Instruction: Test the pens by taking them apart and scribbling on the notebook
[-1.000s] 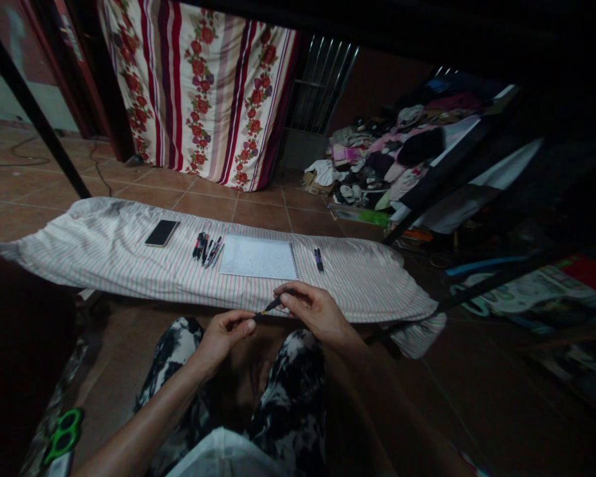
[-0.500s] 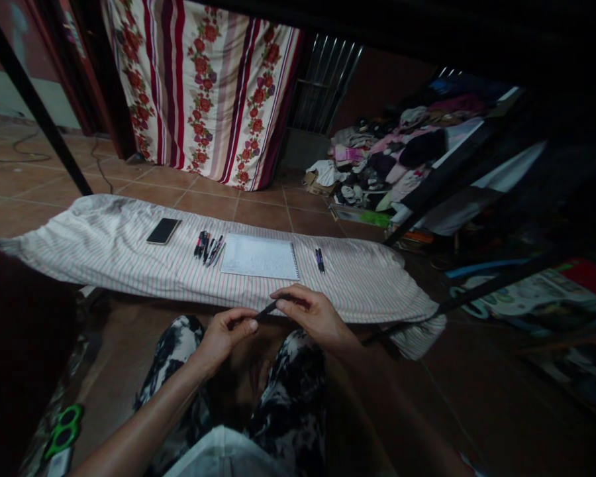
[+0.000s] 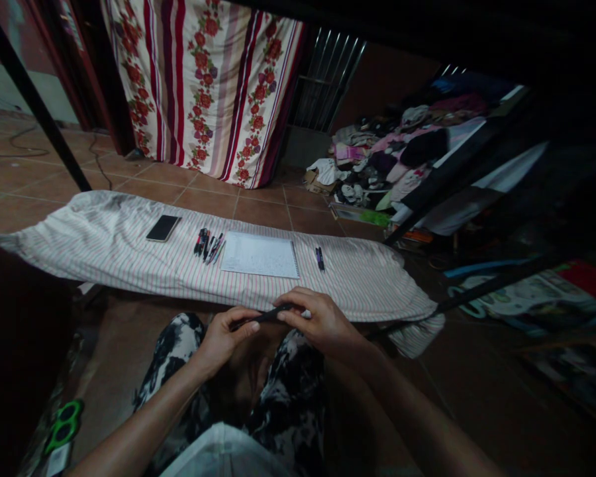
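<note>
Between my two hands is a slim dark pen, held almost level just off the near edge of the cloth-covered bench. My left hand pinches its left end between thumb and fingers. The thumb and fingers of my right hand are closed around the other end, where a small pale bit shows by the fingers. Beyond the hands, a spiral notebook lies with its page facing up. Several pens sit in a group to its left, and two dark pens lie to its right.
A striped cloth covers the low bench. On its left part rests a phone. Dark metal bars slope down at both sides. A floral curtain hangs behind, with a heap of clothes at the back right.
More of the pen's length shows between my hands now, and it lies flatter. My right hand has shifted slightly right and down, and a pale bit has come into view by its fingers.
</note>
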A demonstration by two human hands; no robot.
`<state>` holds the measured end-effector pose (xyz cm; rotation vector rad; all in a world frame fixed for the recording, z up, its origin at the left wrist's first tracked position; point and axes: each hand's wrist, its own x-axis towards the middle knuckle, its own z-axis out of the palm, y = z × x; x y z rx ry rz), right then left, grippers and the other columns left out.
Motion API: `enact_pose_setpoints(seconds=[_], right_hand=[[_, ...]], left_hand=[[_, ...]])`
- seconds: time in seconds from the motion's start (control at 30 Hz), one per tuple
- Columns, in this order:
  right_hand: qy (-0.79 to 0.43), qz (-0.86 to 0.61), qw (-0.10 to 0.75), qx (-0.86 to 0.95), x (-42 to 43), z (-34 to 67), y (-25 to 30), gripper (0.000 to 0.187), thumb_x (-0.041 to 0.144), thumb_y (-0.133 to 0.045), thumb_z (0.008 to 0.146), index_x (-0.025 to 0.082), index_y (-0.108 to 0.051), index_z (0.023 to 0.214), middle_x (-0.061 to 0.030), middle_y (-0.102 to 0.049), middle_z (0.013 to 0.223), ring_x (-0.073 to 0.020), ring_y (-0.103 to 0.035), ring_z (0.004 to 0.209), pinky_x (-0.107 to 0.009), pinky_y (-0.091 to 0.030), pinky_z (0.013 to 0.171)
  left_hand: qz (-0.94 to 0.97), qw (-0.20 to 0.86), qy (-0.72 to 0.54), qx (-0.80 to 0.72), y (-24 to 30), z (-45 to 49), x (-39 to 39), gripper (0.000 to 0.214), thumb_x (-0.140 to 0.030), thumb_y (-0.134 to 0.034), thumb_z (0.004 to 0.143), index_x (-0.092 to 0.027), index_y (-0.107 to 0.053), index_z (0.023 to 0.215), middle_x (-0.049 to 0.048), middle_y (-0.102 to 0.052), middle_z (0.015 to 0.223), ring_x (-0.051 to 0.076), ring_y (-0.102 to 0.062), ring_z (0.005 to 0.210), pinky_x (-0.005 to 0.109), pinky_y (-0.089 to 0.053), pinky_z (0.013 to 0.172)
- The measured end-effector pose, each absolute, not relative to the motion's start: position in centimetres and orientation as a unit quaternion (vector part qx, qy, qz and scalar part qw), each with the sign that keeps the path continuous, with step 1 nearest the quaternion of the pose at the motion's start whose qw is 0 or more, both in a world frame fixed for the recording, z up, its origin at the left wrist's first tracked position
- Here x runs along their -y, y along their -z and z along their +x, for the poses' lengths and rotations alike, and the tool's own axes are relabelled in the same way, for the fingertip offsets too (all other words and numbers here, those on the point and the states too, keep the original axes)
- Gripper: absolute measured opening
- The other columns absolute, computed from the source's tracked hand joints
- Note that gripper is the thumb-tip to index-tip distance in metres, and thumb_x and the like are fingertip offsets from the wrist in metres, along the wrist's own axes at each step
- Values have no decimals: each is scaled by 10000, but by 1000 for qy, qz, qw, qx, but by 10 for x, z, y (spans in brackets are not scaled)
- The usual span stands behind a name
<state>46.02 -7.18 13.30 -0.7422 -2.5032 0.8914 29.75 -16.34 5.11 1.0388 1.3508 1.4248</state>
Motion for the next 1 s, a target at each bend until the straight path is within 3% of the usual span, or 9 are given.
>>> enact_pose_setpoints(seconds=[0.17, 0.33, 0.63, 0.77, 0.87, 0.93, 1.0], right_hand=[[-249, -256, 141, 923, 73, 461, -142, 152, 213, -551, 797, 174, -658, 899, -36, -636, 814, -134, -566, 744, -236, -415, 666], [-185, -275, 100, 938, 76, 459, -147, 172, 290, -535, 818, 163, -651, 829, -20, -608, 715, -118, -531, 648, -219, -357, 591], [-95, -373, 30, 923, 82, 451, -146, 500, 413, -370, 878, 164, -550, 482, -10, -496, 451, -99, -376, 450, -269, -180, 495], [-118, -375, 33, 919, 81, 450, -144, 476, 419, -363, 880, 172, -597, 548, -20, -570, 535, -114, -456, 512, -256, -200, 510], [-179, -367, 42, 912, 79, 451, -143, 309, 386, -431, 859, 201, -649, 742, -8, -621, 632, -123, -524, 588, -229, -252, 537], [-219, -370, 57, 901, 77, 452, -141, 225, 374, -471, 839, 216, -628, 867, 15, -603, 620, -117, -524, 579, -215, -276, 544], [-251, -369, 72, 892, 75, 452, -137, 209, 373, -479, 831, 209, -605, 861, 38, -547, 570, -106, -498, 547, -208, -282, 534]], left_hand=[[465, 400, -570, -546, -53, 297, 166, 144, -233, -640, 694, -176, -707, 807, 35, -670, 817, 184, -599, 825, 289, -442, 781], [496, 368, -571, -540, -52, 297, 168, 146, -245, -637, 711, -186, -704, 827, 34, -650, 805, 173, -596, 806, 272, -443, 747], [512, 330, -566, -556, -55, 304, 170, 130, -222, -618, 721, -177, -698, 814, 37, -651, 789, 170, -601, 795, 265, -450, 730], [495, 341, -562, -568, -52, 308, 169, 125, -226, -611, 720, -172, -696, 795, 35, -649, 764, 172, -607, 780, 268, -458, 723], [487, 360, -554, -571, -49, 311, 167, 127, -224, -604, 719, -177, -695, 795, 33, -649, 768, 174, -608, 788, 273, -462, 729], [484, 367, -552, -571, -47, 312, 166, 129, -224, -602, 715, -181, -696, 792, 32, -649, 766, 175, -608, 787, 276, -462, 733], [476, 366, -555, -575, -47, 312, 166, 125, -223, -605, 705, -182, -696, 780, 30, -647, 757, 175, -605, 779, 276, -463, 727]])
